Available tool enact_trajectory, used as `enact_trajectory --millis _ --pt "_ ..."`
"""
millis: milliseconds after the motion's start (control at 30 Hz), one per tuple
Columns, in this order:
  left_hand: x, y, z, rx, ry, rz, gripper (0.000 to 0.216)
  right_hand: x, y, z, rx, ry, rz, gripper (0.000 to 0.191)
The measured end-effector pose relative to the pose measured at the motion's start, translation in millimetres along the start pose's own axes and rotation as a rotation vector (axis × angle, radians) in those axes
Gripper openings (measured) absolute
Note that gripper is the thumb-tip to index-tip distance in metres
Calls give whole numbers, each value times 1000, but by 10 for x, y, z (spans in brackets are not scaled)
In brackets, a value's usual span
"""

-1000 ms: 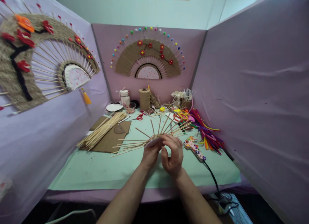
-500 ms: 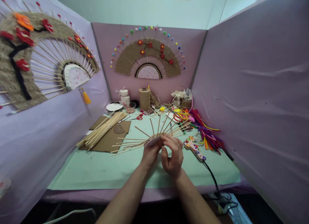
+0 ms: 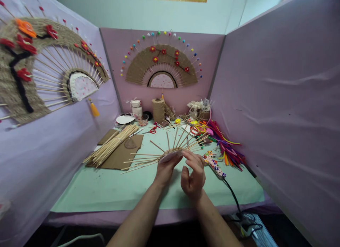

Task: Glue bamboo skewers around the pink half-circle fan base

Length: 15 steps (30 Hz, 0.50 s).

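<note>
A fan frame of thin wooden sticks (image 3: 170, 142) spreads out from a pale half-round base (image 3: 170, 155) over the table. My left hand (image 3: 165, 170) is closed on the underside of this base, and its fingers are partly hidden beneath. Close by on the right, my right hand (image 3: 194, 172) has bent fingers, with the index fingertip at the base's right edge. Its thumb stands apart from the fingers, with nothing visible between them. A patterned glue gun (image 3: 214, 164) lies just right of my right hand.
Bundled sticks (image 3: 113, 144) lie on cardboard (image 3: 122, 158) at left. Red scissors (image 3: 152, 130), a twine spool (image 3: 158, 110) and a white jar (image 3: 136, 108) are behind. Coloured pipe cleaners (image 3: 231, 153) pile up at right. The gun's black cable (image 3: 232, 192) crosses the front edge. Finished fans (image 3: 162, 66) hang on the partitions.
My right hand has drawn slightly right and back from over the base, uncovering more of it. My left hand keeps its hold on the fan frame. The view has shifted a little.
</note>
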<state>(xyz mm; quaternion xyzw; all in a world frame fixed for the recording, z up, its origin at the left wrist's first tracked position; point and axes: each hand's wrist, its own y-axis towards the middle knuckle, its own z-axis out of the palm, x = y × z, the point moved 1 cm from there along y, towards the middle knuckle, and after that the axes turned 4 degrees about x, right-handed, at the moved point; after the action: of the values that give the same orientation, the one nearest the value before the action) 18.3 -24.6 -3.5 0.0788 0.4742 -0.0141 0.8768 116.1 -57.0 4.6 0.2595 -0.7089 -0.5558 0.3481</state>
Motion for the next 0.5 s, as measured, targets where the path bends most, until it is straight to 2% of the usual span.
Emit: enact_trajectory --millis 133,400,500 --pt "9 3 21 15 -56 14 21 12 8 32 23 6 -3 30" --pt "41 24 -90 -18 200 37 15 7 15 108 60 10 27 26" --pt "25 32 -66 -11 66 13 18 -44 -5 90 42 64 56 30"
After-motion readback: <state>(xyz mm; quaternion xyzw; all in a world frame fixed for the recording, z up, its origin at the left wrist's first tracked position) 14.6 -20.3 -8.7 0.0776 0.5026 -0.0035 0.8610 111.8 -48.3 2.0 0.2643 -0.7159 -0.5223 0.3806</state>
